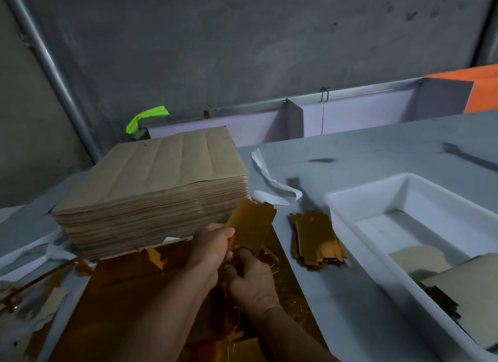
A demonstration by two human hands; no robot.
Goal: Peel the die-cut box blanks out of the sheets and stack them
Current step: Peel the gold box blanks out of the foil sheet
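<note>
1. Head view: the left hand (210, 243) grips a gold blank (252, 224) by its lower edge, fingers and thumb clamped on it. The blank is tilted up off the surface (377, 151).
2. The right hand (253, 278) sits just below, touching the left, its fingers curled on thin gold trim (235, 249) at the blank's lower end.
3. Both hands hover over a gold sheet (121, 286) lying flat on the surface.
4. A stack of peeled blanks (315, 240) lies to the right, just beside a white tray (347, 197) that holds brown card pieces.
5. A tall pile of brown sheets (161, 178) stands behind the left hand.
</note>
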